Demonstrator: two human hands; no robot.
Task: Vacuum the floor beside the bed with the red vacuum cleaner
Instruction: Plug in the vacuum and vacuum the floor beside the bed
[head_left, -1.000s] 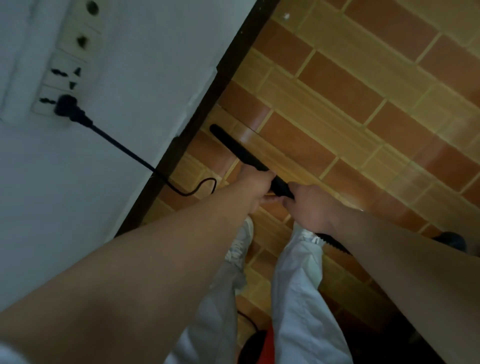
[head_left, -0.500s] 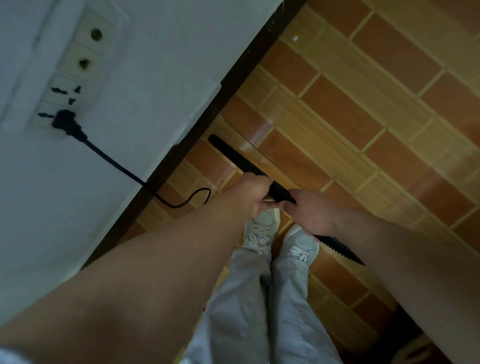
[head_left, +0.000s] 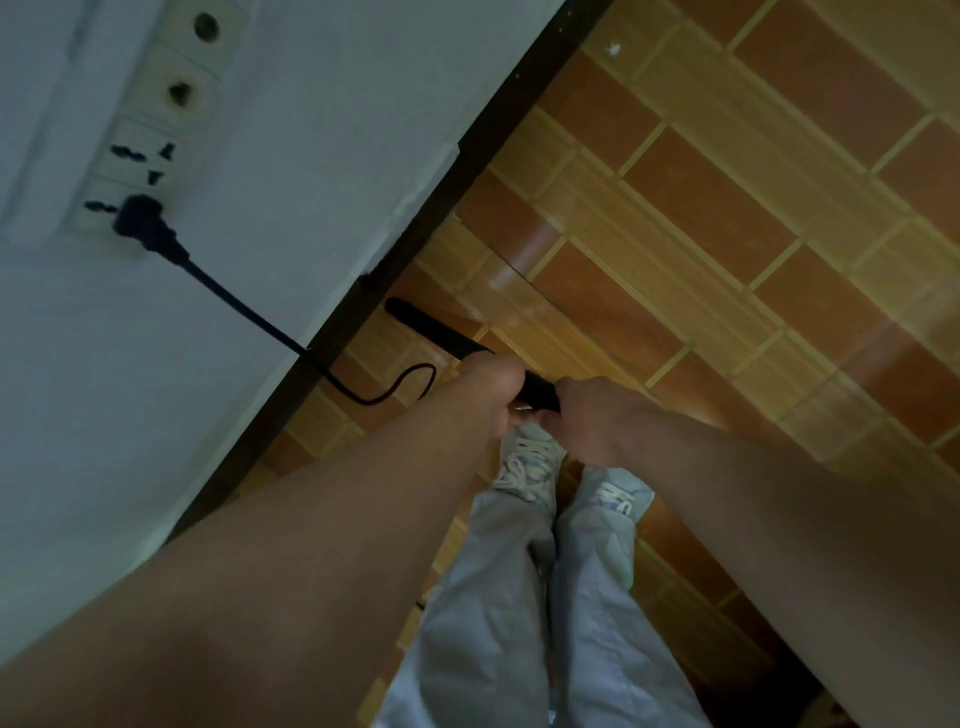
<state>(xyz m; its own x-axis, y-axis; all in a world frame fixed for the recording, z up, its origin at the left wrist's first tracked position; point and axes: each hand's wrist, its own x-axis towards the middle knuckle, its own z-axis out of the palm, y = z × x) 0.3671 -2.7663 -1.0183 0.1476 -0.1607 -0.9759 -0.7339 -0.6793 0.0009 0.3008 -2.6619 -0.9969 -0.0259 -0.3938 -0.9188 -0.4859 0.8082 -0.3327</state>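
**A:** In the head view we are looking down along both forearms. Our left hand (head_left: 491, 395) is curling its fingers round the black wand (head_left: 441, 338) of the vacuum cleaner. Our right hand (head_left: 592, 421) is gripping the same wand just behind it, the two fists nearly touching.

**B:** We are seeing only the front stretch of that wand. Its tip is pointing at the dark skirting board (head_left: 467, 171), low over the tiled floor (head_left: 701, 208). Whether it is touching the tiles we cannot tell. Behind the right hand the wand is disappearing under the forearm, so the rest of the machine is hidden from us.

**A:** The fingertips are tucking under the wand too, so we are judging the grips from the knuckles alone.

**B:** The black cord (head_left: 234, 301) is running down the white wall (head_left: 311, 130) from a plug (head_left: 148, 228) in the socket strip (head_left: 176, 93). It is crossing the skirting, looping on the tiles and vanishing behind the left forearm.

**A:** Our pale shoes (head_left: 524, 462) are standing side by side beneath the hands, and the fists are partly covering the left one. The lower right corner is lying in shadow, too dark for us to read.

**B:** For room, the wall and skirting are closing off the left side. To the right of the wand, bare tiles are stretching to the top and right edges of the frame.
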